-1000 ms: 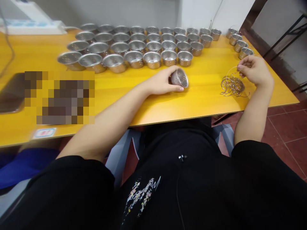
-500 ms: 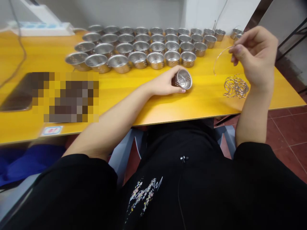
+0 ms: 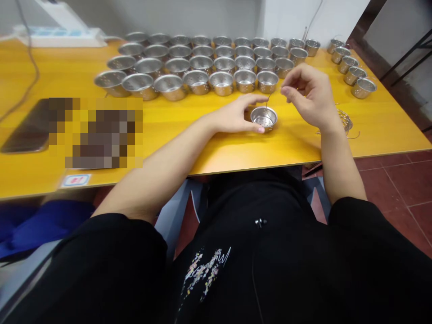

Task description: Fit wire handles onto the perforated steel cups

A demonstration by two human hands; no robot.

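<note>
A small perforated metal cup (image 3: 264, 118) stands upright on the yellow table in front of me. My left hand (image 3: 240, 114) curves around its left side, thumb at the front and fingers behind the rim. To the right of the cup and a little above it, my right hand (image 3: 308, 96) pinches one end of a thin curved wire (image 3: 267, 102). The wire's other end dips down inside the cup's mouth. Partly behind my right wrist lies a loose pile of curved wires (image 3: 344, 120).
Several rows of similar cups (image 3: 221, 83) stand at the back. A short column of cups (image 3: 364, 88), some with wires, lines the right side. A dark phone-like slab (image 3: 27, 130) and a pixelated patch are on the left, with a white power strip (image 3: 64, 38) behind.
The cup has gone from tilted toward me to upright on the table. My right hand has moved left and down with the wire, from above the pile to the cup.
</note>
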